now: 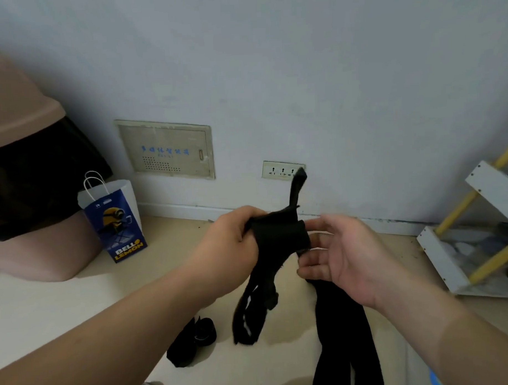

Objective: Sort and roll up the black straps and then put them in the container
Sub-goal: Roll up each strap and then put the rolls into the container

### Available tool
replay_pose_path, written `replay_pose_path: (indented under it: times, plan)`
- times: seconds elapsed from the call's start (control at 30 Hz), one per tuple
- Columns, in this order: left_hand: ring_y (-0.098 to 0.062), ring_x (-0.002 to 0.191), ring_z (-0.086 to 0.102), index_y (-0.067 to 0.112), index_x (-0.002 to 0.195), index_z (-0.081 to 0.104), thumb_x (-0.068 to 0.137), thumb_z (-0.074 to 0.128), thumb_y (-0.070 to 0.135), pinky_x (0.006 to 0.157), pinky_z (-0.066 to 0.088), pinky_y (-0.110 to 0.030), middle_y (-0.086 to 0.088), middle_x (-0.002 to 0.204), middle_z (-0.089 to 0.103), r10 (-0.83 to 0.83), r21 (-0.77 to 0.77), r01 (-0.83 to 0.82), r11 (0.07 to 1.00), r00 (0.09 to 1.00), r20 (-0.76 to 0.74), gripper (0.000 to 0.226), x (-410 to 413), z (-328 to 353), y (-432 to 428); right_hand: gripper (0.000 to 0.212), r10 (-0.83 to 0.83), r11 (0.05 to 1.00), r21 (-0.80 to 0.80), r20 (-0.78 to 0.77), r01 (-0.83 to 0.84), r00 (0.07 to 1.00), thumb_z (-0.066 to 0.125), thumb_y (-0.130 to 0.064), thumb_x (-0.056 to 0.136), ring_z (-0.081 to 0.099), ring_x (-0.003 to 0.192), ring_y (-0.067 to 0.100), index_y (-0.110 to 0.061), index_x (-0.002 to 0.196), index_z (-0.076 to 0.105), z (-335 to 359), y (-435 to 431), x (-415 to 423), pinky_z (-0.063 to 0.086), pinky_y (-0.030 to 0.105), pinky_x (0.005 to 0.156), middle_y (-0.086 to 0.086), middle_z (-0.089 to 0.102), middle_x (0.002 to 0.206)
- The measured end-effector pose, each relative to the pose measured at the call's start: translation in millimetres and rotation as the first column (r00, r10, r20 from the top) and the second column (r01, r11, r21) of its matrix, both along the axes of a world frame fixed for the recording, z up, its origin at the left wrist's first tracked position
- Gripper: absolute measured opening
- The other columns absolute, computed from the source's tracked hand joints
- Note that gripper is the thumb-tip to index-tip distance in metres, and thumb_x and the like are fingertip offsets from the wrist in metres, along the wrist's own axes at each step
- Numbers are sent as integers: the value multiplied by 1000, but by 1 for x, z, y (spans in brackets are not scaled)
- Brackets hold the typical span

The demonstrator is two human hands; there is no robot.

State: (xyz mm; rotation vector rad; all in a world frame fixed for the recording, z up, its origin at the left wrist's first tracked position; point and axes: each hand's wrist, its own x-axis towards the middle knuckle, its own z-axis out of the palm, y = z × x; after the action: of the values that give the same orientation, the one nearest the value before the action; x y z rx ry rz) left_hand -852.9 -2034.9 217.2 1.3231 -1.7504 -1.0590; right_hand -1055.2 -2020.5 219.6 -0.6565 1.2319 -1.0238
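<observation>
My left hand [234, 242] grips a bundle of black straps [277, 237] in mid-air above the floor. One strap end sticks up toward the wall sockets, and two ends hang down below the hand. My right hand [341, 255] is beside the bundle with palm up, and its fingertips pinch the strap's right side. A long black strap [341, 333] hangs down under the right hand to the bottom edge. A rolled black strap [204, 332] and a flat black piece [182, 350] lie on the floor below my left forearm.
A pinkish bin [39, 251] with a black liner stands at the left, with a blue paper bag [115, 223] next to it. A white and yellow rack [478, 230] stands at the right. The wall carries a panel [167, 149] and sockets [281, 171].
</observation>
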Motion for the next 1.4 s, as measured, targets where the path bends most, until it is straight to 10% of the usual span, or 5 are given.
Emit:
replay_pose_path:
  times: [0.17,0.4,0.77,1.1,1.4]
  plan:
    - [-15,77,71,32,105,70,102,50,3,67,53,-33,2,86,78,41,188,-9,982,985,-165,36,1,-3,2,60,57,957,-253,-315,-142,947,51,22,85,70,84,19,-25,106,83,-8,6,7,60,37,74,10,75,102]
    - [-16,79,74,16,109,72,102,62,9,71,59,-29,-6,91,79,-18,218,92,972,947,-319,14,7,9,3,26,66,924,-364,-152,-118,986,69,3,94,77,90,22,-11,113,79,-1,7,11,61,28,73,13,82,105]
    - [-8,61,64,12,112,71,104,58,1,51,46,-15,-1,83,75,1,257,100,961,931,-366,19,7,10,8,33,70,932,-341,-172,-126,983,62,2,99,66,82,27,-24,100,83,4,9,20,51,34,67,14,78,95]
    - [-20,84,72,13,119,75,103,54,27,73,53,-31,-14,104,78,112,465,164,870,853,-510,31,7,17,1,39,-25,937,-349,-147,-28,989,62,2,99,71,76,23,-28,91,85,6,10,23,54,28,62,12,79,91]
    - [-24,82,70,15,105,76,99,62,-2,72,51,-32,-17,100,79,122,366,63,928,879,-460,23,3,13,5,42,79,943,-322,-36,-86,996,52,0,101,73,94,26,-24,101,86,6,9,23,55,43,83,12,80,108]
